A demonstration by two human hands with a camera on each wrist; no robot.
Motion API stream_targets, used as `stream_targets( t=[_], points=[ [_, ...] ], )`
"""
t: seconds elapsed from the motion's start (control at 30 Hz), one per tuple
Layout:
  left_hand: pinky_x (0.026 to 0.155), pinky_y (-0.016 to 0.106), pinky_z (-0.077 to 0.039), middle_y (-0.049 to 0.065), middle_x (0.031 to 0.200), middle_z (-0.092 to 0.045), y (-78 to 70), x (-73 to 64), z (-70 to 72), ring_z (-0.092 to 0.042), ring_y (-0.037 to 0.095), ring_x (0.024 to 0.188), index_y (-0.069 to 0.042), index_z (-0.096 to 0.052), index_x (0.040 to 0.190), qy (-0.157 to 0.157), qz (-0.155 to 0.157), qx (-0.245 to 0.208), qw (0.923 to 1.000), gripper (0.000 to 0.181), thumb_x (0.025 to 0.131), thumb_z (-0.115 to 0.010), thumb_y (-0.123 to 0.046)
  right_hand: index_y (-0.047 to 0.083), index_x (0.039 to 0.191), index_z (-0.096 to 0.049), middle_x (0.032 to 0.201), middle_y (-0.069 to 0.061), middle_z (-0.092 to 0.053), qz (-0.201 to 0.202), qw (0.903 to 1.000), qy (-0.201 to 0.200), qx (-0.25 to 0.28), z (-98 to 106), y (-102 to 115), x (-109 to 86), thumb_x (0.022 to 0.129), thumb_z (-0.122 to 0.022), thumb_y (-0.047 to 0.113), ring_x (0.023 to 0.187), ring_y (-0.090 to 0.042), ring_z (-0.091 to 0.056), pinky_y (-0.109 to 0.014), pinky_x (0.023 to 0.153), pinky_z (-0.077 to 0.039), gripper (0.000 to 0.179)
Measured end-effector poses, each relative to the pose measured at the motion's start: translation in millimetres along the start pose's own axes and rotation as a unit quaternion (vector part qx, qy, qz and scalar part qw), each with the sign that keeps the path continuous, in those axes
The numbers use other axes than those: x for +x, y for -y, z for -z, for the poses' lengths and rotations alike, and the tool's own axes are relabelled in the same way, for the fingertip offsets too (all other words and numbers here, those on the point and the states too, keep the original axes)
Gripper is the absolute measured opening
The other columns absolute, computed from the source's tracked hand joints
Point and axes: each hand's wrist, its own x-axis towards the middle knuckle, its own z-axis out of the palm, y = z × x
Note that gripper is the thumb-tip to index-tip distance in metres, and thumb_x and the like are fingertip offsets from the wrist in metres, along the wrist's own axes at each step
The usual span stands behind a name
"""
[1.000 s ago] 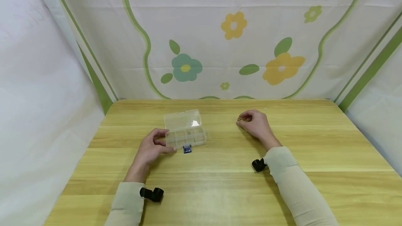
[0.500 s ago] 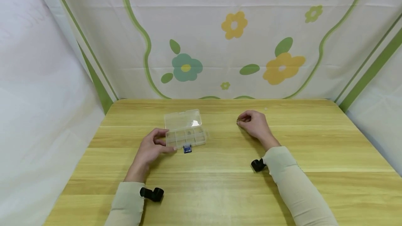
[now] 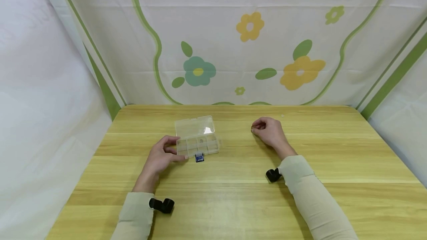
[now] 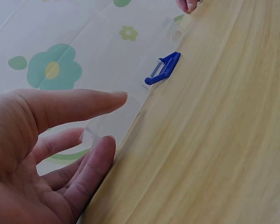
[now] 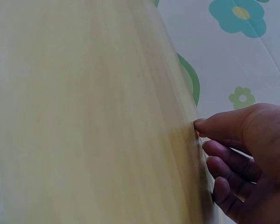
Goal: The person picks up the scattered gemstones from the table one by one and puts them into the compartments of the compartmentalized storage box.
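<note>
A clear plastic compartment box (image 3: pixel 197 146) stands on the table with its lid (image 3: pixel 194 126) tipped back and a blue latch (image 3: pixel 199 157) at its front. My left hand (image 3: pixel 159 160) holds the box's left end between thumb and fingers. In the left wrist view, the see-through box (image 4: pixel 130 109) extends away from that hand (image 4: pixel 51 135). One small dark piece (image 3: pixel 201 140) is in a back compartment. Right of the box, my right hand (image 3: pixel 269 132) pinches a tiny ring-like thing (image 3: pixel 252 127) close over the tabletop, mostly hidden by the fingertips.
A tiny pale piece (image 3: pixel 282 116) lies on the wooden table (image 3: pixel 213 203) behind my right hand. White cloth with printed flowers (image 3: pixel 213 29) hangs along the table's far edge, and plain white cloth hangs at both sides.
The ring-like thing, seen plainly at the right fingertips a second ago, is now mostly covered by them. The right wrist has shifted slightly left; my left hand and the box stay put.
</note>
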Motion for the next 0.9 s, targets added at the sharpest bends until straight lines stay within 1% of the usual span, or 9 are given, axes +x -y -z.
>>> stream_targets(
  t=[0.17, 0.4, 0.57, 0.7, 0.9],
  points=[
    [0.089, 0.031, -0.046, 0.015, 0.147, -0.059, 0.3, -0.4, 0.4, -0.063, 0.024, 0.108, -0.013, -0.062, 0.146, 0.002, 0.0, -0.003, 1.0, 0.077, 0.077, -0.096, -0.007, 0.009, 0.11, -0.078, 0.104, -0.011, -0.076, 0.004, 1.0, 0.0, -0.004, -0.1, 1.9, 0.3, 0.099, -0.076, 0.019, 0.092, -0.025, -0.068, -0.041, 0.086, -0.054, 0.015],
    [0.088, 0.032, -0.046, 0.014, 0.147, -0.06, 0.0, -0.2, 0.8, -0.063, 0.024, 0.107, -0.013, -0.063, 0.146, 0.001, 0.0, -0.002, 1.0, 0.077, 0.077, -0.096, -0.007, 0.009, 0.111, -0.078, 0.106, -0.011, -0.076, -0.002, 1.0, 0.001, -0.006, -0.2, 3.2, -0.6, 0.099, -0.076, 0.02, 0.093, -0.025, -0.068, -0.042, 0.088, -0.055, 0.017],
    [0.088, 0.032, -0.046, 0.014, 0.146, -0.06, -0.1, -0.6, 0.9, -0.063, 0.024, 0.106, -0.013, -0.063, 0.146, 0.002, 0.001, 0.0, 1.0, 0.076, 0.077, -0.096, -0.006, 0.008, 0.115, -0.078, 0.11, -0.013, -0.074, 0.001, 0.9999, 0.0, -0.013, 0.6, 3.1, -1.7, 0.098, -0.077, 0.021, 0.098, -0.028, -0.067, -0.044, 0.09, -0.054, 0.022],
    [0.088, 0.032, -0.046, 0.015, 0.146, -0.06, -1.0, -0.8, 0.7, -0.062, 0.024, 0.107, -0.013, -0.062, 0.146, 0.003, 0.001, -0.001, 1.0, 0.077, 0.077, -0.096, -0.007, 0.007, 0.119, -0.077, 0.115, -0.014, -0.071, 0.004, 0.9997, 0.003, -0.025, 1.3, 3.4, -2.8, 0.099, -0.076, 0.023, 0.103, -0.029, -0.065, -0.047, 0.093, -0.053, 0.025],
    [0.089, 0.032, -0.046, 0.014, 0.146, -0.06, -0.8, -0.6, 0.4, -0.062, 0.024, 0.106, -0.014, -0.062, 0.146, 0.003, 0.003, -0.005, 1.0, 0.077, 0.077, -0.095, -0.005, 0.008, 0.115, -0.077, 0.113, -0.013, -0.072, 0.014, 0.9992, 0.006, -0.036, 1.3, 4.0, -1.9, 0.101, -0.075, 0.022, 0.1, -0.028, -0.066, -0.047, 0.092, -0.054, 0.02]
  ],
)
